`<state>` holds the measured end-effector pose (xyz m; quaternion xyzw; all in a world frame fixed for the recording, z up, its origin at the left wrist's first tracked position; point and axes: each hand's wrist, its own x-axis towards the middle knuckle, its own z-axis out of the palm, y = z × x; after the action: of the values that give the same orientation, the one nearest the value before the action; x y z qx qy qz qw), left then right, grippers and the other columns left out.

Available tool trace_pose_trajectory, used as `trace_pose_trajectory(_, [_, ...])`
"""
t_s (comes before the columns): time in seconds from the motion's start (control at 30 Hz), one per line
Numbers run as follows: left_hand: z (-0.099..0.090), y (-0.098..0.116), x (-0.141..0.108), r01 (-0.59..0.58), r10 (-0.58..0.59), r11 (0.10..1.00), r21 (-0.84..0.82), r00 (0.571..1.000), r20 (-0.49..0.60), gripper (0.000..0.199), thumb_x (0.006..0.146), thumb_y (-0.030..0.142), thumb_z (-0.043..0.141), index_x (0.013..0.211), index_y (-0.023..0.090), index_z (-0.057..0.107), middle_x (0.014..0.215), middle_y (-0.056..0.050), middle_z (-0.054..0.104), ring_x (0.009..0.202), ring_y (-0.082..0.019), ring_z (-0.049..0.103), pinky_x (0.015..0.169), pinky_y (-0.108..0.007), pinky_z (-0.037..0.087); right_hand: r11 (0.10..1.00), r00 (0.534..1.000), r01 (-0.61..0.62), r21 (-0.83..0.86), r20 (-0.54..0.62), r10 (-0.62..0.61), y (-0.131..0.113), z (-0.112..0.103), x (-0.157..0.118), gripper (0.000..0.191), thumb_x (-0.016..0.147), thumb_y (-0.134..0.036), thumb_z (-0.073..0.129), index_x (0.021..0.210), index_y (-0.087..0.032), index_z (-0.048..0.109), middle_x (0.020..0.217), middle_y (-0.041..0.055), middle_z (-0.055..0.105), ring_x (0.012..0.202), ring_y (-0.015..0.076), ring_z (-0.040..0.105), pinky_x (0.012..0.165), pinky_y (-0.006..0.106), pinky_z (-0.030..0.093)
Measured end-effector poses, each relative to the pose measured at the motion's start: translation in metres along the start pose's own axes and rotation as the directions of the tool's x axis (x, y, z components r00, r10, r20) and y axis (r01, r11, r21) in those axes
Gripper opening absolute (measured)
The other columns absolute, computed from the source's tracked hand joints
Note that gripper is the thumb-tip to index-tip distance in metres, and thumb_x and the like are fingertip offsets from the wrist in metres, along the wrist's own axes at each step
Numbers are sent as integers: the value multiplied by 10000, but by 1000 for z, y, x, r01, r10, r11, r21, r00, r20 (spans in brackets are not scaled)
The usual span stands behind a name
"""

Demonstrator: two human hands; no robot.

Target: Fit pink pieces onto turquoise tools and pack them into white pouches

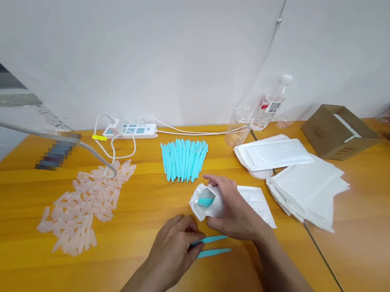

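Note:
My right hand (231, 208) is wrapped round a white padded envelope (196, 200), its mouth held open toward me. Turquoise plastic sticks (205, 201) show inside it. Just in front, my left hand (177, 244) pinches a slim turquoise plastic stick (214, 239) between thumb and fingers, low over the table. A second turquoise stick (215, 253) lies close below, its near end hidden by my left thumb. Farther back lies a neat pile of the same turquoise sticks (182, 160). Another white padded envelope (256, 202) rests flat behind my right wrist.
Pale pink translucent pieces (86, 203) are spread at the left, near a white cable and a power strip (133, 130). White envelopes (307, 186) are stacked at the right. A clear plastic cup (238, 126), a bottle (271, 104) and a cardboard box (325, 132) stand along the wall.

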<state>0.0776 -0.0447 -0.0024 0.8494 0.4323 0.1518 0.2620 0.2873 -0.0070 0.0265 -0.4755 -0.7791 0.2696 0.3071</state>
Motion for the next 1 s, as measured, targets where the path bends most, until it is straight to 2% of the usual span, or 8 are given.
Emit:
trace_pose_trajectory(0.1, [-10,-6,-3,-9,9,999,-40,1000,-8,144,882,172,624,873,237,752,926,-53,701,890,-226,655,770,-354,533,1000,1000,-9,1,-7,9,-1,-1,0,811,682,-184,700,1426,-243,382,1347,125,551,1247,317,513,1065,513,381])
trace_pose_trajectory(0.2, [-41,-22,-17,137,-173,952,-272,979,-111,177,937,250,593,1092,256,679,862,-22,674,767,-173,665,681,-291,548,1000,1000,-14,7,-6,14,1,-2,0,822,680,-189,706,1432,-239,377,1375,127,533,1261,309,500,1072,498,378])
trace_pose_trajectory(0.37, [-80,-22,-19,86,-463,688,-720,816,-345,807,873,301,716,1530,388,255,931,22,632,667,-141,717,679,-335,635,1000,1000,-11,16,11,11,0,1,-1,844,666,-180,706,1443,-246,381,1352,117,546,1251,314,498,1072,506,370])
trace_pose_trajectory(0.6, [-46,13,18,-130,-541,641,-756,621,-566,644,873,297,732,1416,352,390,835,46,681,627,-137,727,660,-305,636,1000,1000,13,17,7,-13,-3,5,0,852,645,-152,697,1431,-245,381,1334,123,550,1237,323,507,1056,505,385])
trace_pose_trajectory(0.7, [-24,17,20,-18,-448,752,-659,719,-531,337,955,347,616,1287,302,588,1074,-59,731,982,-210,731,904,-420,592,1000,1000,28,11,-1,-28,-2,7,-1,839,657,-168,707,1426,-237,380,1330,126,551,1241,322,502,1056,502,386])
trace_pose_trajectory(0.8, [-9,13,7,90,-293,887,-453,868,-401,307,990,358,538,1260,306,674,1527,-82,471,1395,-286,467,1129,-506,412,999,999,44,11,1,-44,-1,6,-1,816,693,-198,713,1432,-224,369,1344,138,542,1247,320,496,1059,504,382])
trace_pose_trajectory(0.9, [-1,9,-15,124,-265,935,-333,868,-419,412,996,305,513,1405,305,556,1459,-99,511,1345,-266,503,1091,-470,451,999,999,35,11,11,-35,0,5,-1,830,688,-194,711,1440,-218,360,1341,137,543,1248,316,496,1064,503,379])
trace_pose_trajectory(1.0, [11,12,-29,60,-97,986,-158,967,-237,362,923,267,616,1284,273,648,1175,-97,658,1065,-260,641,892,-419,557,1000,1000,15,8,21,-15,1,4,-1,838,675,-178,700,1440,-223,363,1341,130,542,1255,318,489,1066,508,375])
